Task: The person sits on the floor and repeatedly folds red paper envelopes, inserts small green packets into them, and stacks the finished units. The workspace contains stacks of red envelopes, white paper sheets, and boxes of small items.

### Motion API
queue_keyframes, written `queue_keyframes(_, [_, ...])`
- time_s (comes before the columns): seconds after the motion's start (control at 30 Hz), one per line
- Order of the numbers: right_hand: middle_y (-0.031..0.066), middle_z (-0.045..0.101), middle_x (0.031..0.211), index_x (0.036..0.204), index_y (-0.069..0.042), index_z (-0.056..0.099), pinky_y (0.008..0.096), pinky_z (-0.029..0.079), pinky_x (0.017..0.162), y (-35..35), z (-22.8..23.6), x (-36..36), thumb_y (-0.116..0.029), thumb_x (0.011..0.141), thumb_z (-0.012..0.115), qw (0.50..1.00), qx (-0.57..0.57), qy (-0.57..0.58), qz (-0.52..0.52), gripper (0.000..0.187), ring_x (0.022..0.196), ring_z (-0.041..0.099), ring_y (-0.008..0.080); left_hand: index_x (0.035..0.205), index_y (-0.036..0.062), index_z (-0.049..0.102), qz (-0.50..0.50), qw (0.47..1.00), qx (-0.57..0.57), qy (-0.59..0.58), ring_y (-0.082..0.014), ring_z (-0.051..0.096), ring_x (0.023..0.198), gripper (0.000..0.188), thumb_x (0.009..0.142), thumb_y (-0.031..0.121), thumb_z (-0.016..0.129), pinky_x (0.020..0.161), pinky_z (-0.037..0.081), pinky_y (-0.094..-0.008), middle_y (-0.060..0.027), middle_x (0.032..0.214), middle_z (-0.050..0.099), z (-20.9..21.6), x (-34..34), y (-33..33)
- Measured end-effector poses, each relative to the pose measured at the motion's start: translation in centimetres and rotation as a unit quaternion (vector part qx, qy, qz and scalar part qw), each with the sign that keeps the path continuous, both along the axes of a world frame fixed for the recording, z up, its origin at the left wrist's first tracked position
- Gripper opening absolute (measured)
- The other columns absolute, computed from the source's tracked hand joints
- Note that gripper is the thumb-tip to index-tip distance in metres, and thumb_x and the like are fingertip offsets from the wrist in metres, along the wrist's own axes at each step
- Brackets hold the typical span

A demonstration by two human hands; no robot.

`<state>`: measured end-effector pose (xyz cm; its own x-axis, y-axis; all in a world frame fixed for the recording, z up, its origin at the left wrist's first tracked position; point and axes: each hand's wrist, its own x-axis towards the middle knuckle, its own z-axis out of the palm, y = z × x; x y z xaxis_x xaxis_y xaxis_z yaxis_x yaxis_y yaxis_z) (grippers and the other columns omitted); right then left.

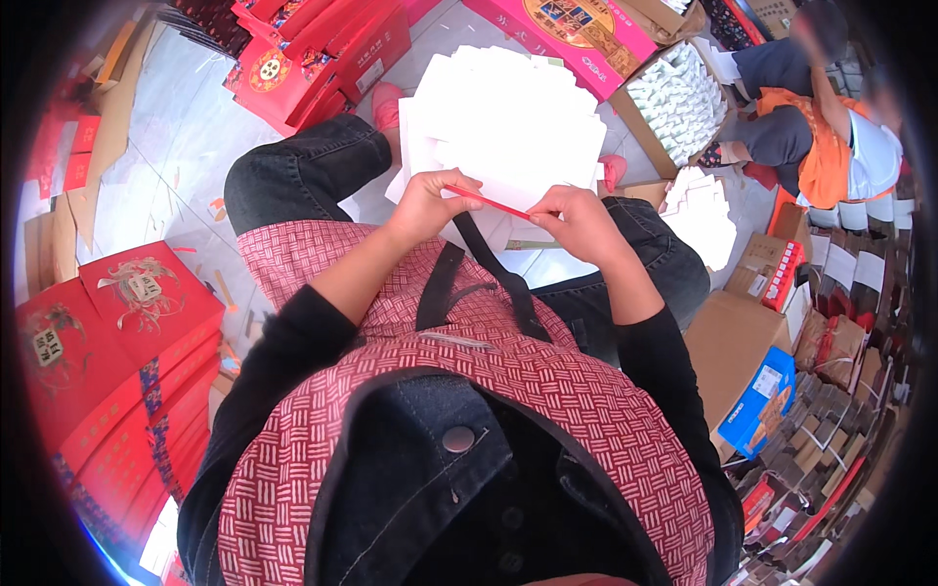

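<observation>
A thin red strip (496, 203), perhaps a card or folded paper seen edge-on, stretches between my two hands. Its left end is pinched by my left hand (430, 207), thumb along the near side. My right hand (578, 225) grips the other end between thumb and fingers. Just beyond both hands lies a broad, overexposed pile of white paper pieces (503, 107), in front of my knees. A red patterned apron (322, 264) covers my lap.
Red boxes (147, 293) are stacked at the left, with red bags (322, 59) beyond. A carton of white folded pieces (674, 103) stands far right, near a seated person in an orange apron (806, 146). Cardboard boxes (738, 342) and bundled stacks (831, 439) line the right.
</observation>
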<state>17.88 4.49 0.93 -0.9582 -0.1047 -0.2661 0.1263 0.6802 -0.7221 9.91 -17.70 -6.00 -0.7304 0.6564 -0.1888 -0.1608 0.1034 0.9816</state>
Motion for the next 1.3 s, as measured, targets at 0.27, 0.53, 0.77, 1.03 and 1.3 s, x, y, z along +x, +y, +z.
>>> queue_keyframes(0.27, [0.0046, 0.062, 0.069, 0.077, 0.002, 0.066, 0.0249, 0.046, 0.058, -0.6, -3.7, -0.4, -0.007, 0.075, 0.070, 0.938, -0.251, -0.194, -0.137, 0.010, 0.061, 0.056, 0.0108, 0.114, 0.0049, 0.053, 0.068, 0.984, -0.109, 0.123, -0.0203, 0.052, 0.107, 0.053, 0.067, 0.008, 0.078, 0.092, 0.041, -0.0316, -0.0096, 0.110, 0.058, 0.8, 0.4, -0.8])
queue_keyframes(0.53, [0.0047, 0.060, 0.068, 0.076, -0.001, 0.062, 0.0218, 0.043, 0.050, -1.1, -8.2, 0.0, -0.006, 0.074, 0.070, 0.809, -0.487, -0.283, -0.172, 0.009, 0.056, 0.054, 0.0103, 0.118, -0.0006, 0.050, 0.187, 0.978, -0.051, -0.082, -0.0263, 0.043, 0.120, 0.051, 0.076, 0.015, 0.073, 0.094, 0.040, -0.0346, -0.0183, 0.124, 0.048, -0.9, 0.3, -1.0])
queue_keyframes(0.77, [0.0075, 0.061, 0.072, 0.076, 0.000, 0.061, 0.0232, 0.045, 0.050, -2.3, -8.4, 0.0, -0.005, 0.076, 0.066, 0.779, -0.511, -0.303, -0.201, 0.007, 0.056, 0.056, 0.0131, 0.113, -0.0001, 0.053, 0.200, 0.975, 0.014, -0.095, -0.0219, 0.044, 0.118, 0.044, 0.074, 0.005, 0.072, 0.091, 0.042, -0.0310, -0.0138, 0.121, 0.050, -1.9, 0.4, -1.4])
queue_keyframes(1.03, [0.0080, 0.062, 0.074, 0.079, 0.001, 0.061, 0.0251, 0.047, 0.056, -2.2, -9.0, 0.2, -0.005, 0.078, 0.064, 0.771, -0.525, -0.303, -0.196, 0.007, 0.062, 0.058, 0.0133, 0.116, -0.0010, 0.049, 0.189, 0.962, 0.032, -0.194, -0.0182, 0.054, 0.101, 0.047, 0.073, -0.006, 0.068, 0.082, 0.048, -0.0277, -0.0153, 0.116, 0.051, -1.5, 0.0, -1.9])
queue_keyframes(1.3, [0.0041, 0.062, 0.076, 0.086, 0.000, 0.062, 0.0216, 0.048, 0.060, -2.3, -6.7, -0.4, -0.006, 0.082, 0.061, 0.811, -0.489, -0.236, -0.218, 0.007, 0.064, 0.057, 0.0095, 0.127, 0.0071, 0.043, 0.167, 0.980, -0.041, -0.104, -0.0190, 0.057, 0.090, 0.065, 0.069, -0.006, 0.070, 0.079, 0.049, -0.0284, -0.0159, 0.116, 0.052, -2.3, 0.1, -1.9])
